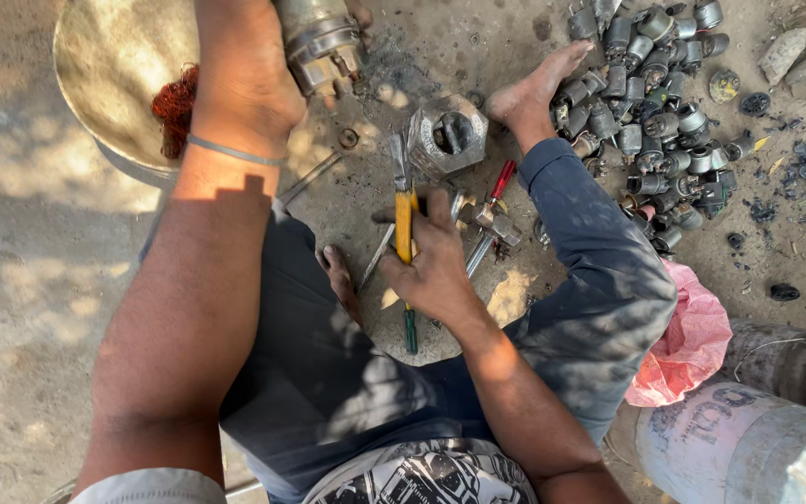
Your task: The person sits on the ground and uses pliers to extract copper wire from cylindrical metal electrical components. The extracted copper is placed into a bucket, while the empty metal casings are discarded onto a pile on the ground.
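My left hand [244,79] grips a grey metal motor part [321,37] near the top of the view, above a wide metal pan [114,65]. My right hand [433,266] closes around a yellow-handled screwdriver [404,224], its tip pointing up toward a hexagonal metal housing [447,138] on the dirt. Beside that hand lie a red-handled screwdriver [501,179] and other metal tools [487,229]. I sit on the ground in dark trousers, with my bare foot [534,89] stretched beside the housing.
A heap of several small grey cylindrical metal parts [655,103] lies at the upper right. Red copper wire [175,107] sits in the pan. A pink cloth [692,341], a white sack [729,448] and a dark drum [795,364] stand at the lower right.
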